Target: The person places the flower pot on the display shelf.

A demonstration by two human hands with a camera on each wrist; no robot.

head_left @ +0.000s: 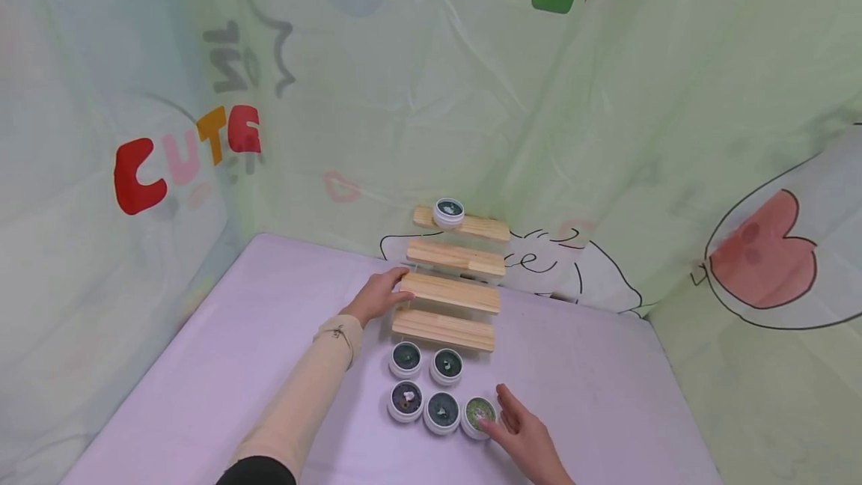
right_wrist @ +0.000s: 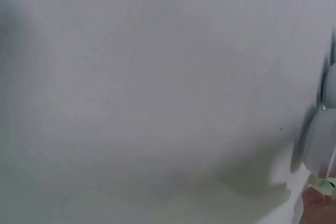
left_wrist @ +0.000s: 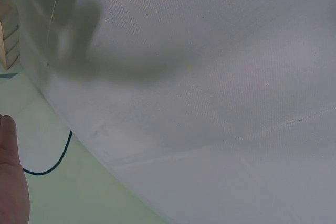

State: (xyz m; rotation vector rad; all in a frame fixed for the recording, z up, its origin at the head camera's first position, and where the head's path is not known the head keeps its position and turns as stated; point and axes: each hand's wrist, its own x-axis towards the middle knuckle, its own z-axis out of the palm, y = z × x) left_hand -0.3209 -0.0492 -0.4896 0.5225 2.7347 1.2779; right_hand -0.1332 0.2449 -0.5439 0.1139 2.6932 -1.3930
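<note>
In the head view, a tiered wooden display stand with stepped planks stands near the back wall. My left hand holds the left end of one of its middle planks, thumb in front and fingers behind. My right hand is beside a white round jar with a green top. Its thumb overlaps the jar's edge and its fingers are spread to the right; whether it touches is unclear. In the right wrist view, the side of a white jar shows near the fingertips.
Several white jars with dark tops, such as a near-left one, stand in two rows before the stand. Another dark-topped jar sits on the top plank. Printed cloth walls border the pale tabletop.
</note>
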